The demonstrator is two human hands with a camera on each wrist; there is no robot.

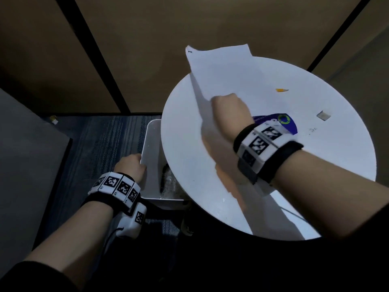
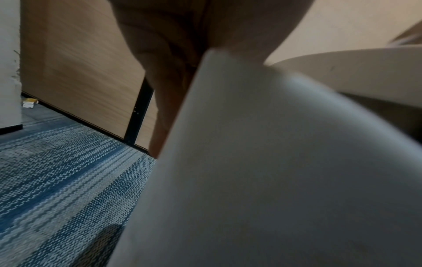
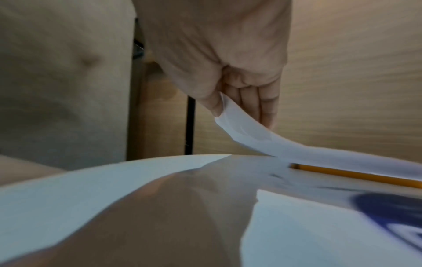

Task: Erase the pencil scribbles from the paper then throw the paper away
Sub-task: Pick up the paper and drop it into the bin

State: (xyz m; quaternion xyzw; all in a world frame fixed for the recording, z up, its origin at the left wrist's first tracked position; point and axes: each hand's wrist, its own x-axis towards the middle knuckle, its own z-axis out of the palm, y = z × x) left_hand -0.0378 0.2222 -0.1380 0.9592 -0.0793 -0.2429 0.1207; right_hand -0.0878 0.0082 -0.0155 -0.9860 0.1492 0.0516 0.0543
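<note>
Right hand (image 1: pixel 229 110) raised over the round white table (image 1: pixel 315 165), thumb and fingers (image 3: pixel 265 106) pinched on one edge of the sheet of paper (image 1: pixel 221 70); from that pinch, the sheet rising up and away toward the far left rim, its free end past the table edge and curled. Left hand (image 1: pixel 131 167) low beside the table, fingers curled over the near-left rim of the white bin (image 1: pixel 151 144), gripping it; in the left wrist view, only the bin's pale wall (image 2: pixel 274 162) and the palm (image 2: pixel 171 54) close against it. Bin tucked partly under the table's left edge, open mouth facing up, some dark and pale clutter inside, too dim to name. So: paper above and to the right of the bin, long axis running roughly front-to-back and leaning away, the right hand the only one holding it, the left already at the target. Judged as the disposal step, erasing apparently finished, though no scribble area readable on the sheet. Next move likely a leftward and downward carry, the sheet needing to clear the table rim and perhaps crumple to fit the exposed part of the opening. Farther out on the table: a yellow pencil (image 1: pixel 282 90), a small white eraser (image 1: pixel 323 115), and a purple-printed sheet (image 1: pixel 282 121) half under the right wrist.
</note>
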